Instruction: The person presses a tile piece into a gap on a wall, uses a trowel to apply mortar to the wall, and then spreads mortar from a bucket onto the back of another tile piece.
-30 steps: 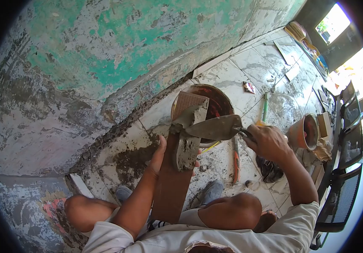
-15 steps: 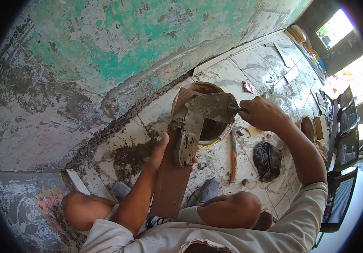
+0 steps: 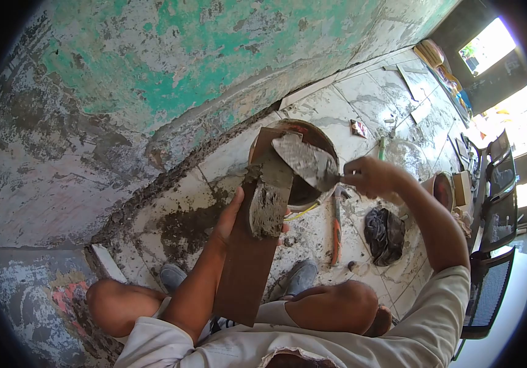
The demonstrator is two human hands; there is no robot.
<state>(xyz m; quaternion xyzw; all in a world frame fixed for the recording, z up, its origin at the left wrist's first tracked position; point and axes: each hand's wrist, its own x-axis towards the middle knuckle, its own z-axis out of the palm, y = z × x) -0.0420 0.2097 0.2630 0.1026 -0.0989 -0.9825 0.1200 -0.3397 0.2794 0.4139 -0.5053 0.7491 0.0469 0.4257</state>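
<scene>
The left hand (image 3: 230, 219) grips a long brown tile strip (image 3: 248, 270) from beneath. Only the thumb on the tile's left edge and one fingertip at its right edge show, and the other fingers are hidden behind it. The strip runs from 12 o'clock, over the bucket, down to 6 o'clock, where its lower end passes out of sight between the knees. A lump of grey mortar (image 3: 268, 207) covers its upper half, at 2 o'clock from the left hand.

The right hand (image 3: 371, 176) is at 3 o'clock from the mortar. Its fingers are closed tight round the handle of a trowel (image 3: 305, 161), and the fist hides the handle completely. The mortar-smeared blade points toward 10 o'clock and touches the top of the strip.

Strip and blade cover most of the bucket (image 3: 318, 130), so its contents cannot be made out. On the floor (image 3: 331, 107), at 6 o'clock from the right hand, lie an orange-handled tool (image 3: 335, 236), its head too smeared to identify, and a crumpled black cloth (image 3: 386, 232). The lens darkens the edges of the view.
</scene>
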